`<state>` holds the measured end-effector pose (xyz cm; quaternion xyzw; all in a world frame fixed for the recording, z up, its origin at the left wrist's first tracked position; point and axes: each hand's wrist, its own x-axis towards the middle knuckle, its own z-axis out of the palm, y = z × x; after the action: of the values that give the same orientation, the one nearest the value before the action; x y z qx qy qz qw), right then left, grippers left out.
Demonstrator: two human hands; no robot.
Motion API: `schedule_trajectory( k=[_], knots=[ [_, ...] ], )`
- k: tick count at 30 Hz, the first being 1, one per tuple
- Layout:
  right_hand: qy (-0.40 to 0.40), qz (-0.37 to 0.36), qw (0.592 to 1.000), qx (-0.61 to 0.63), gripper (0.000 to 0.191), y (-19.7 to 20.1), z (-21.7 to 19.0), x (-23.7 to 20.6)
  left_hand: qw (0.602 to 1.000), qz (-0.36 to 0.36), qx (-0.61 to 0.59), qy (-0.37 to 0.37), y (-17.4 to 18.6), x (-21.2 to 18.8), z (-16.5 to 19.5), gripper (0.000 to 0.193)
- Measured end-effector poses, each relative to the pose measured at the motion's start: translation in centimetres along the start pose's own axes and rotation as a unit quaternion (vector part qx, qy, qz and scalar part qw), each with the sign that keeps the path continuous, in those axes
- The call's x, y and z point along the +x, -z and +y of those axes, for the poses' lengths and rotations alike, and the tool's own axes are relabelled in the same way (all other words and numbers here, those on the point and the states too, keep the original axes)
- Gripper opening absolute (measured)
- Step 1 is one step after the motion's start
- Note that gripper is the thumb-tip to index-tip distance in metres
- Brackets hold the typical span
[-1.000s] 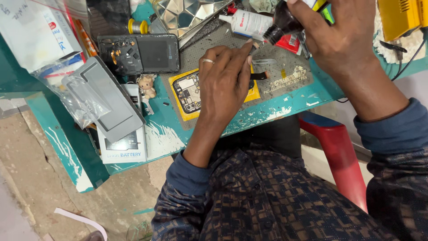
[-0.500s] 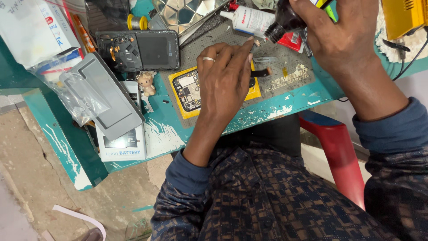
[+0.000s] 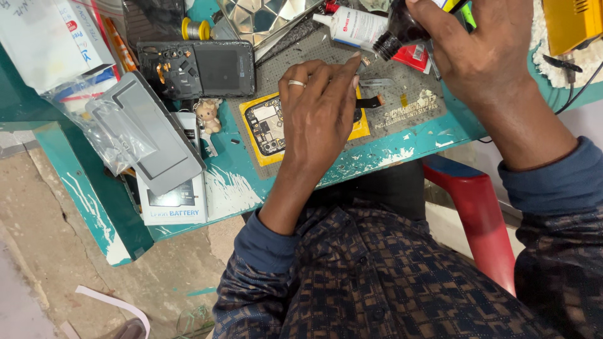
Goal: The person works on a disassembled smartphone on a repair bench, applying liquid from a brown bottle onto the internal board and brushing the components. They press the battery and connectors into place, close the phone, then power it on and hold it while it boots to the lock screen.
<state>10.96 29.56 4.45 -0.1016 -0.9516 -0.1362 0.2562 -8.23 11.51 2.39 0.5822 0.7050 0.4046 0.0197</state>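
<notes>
Fingers of my left hand (image 3: 320, 116) lie flat and spread on the opened phone (image 3: 271, 125) in its yellow frame, pressing it against the grey work mat (image 3: 402, 110); a ring sits on one finger, and the hand closes round nothing. I take that mat as my landmark. The phone lies on the mat's near left corner, its circuit board showing to the left of my palm, and a black flex strip (image 3: 372, 101) sticks out from under my fingertips toward the mat's middle.

My right hand (image 3: 487, 53) hangs over the far right part of the mat, its grip closed around a small dark bottle (image 3: 402, 28) tipped with its mouth down and to the left, above the mat's far edge. Just beyond that mouth, a white tube with a red cap (image 3: 352, 26) lies on the far edge of the mat.

Left of the mat, on the teal bench (image 3: 232, 188), a second phone with its back removed (image 3: 198, 68) lies flat, and nearer me a tiny bear figure (image 3: 206, 116) stands just beside the mat's left edge. Further left, a grey phone cover in a clear bag (image 3: 141, 135) rests over a white battery box (image 3: 173, 201). To the right of the mat, a yellow device (image 3: 568, 22) sits at the bench's far corner, and a red stool (image 3: 480, 213) shows below the bench edge.
</notes>
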Motion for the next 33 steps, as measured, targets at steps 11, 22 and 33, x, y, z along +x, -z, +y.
schedule_trajectory(
  k=[11, 22, 33],
  knots=[
    [-0.084, 0.045, 0.989, 0.111, 0.046, 0.4, 0.4, -0.1, 0.999, 0.038, -0.006, -0.010, 0.1, -0.3, 0.0, 0.033],
    [-0.339, 0.070, 0.737, 0.580, 0.039, -0.1, 0.0, -4.2, 0.992, 0.087, 0.064, -0.059, 2.5, -2.8, 2.1, 0.042],
    [-0.142, -0.037, 0.961, 0.233, 0.054, 6.2, -1.5, -0.1, 0.985, 0.070, 0.111, -0.113, 1.1, -1.7, 1.4, 0.027]
  ],
)
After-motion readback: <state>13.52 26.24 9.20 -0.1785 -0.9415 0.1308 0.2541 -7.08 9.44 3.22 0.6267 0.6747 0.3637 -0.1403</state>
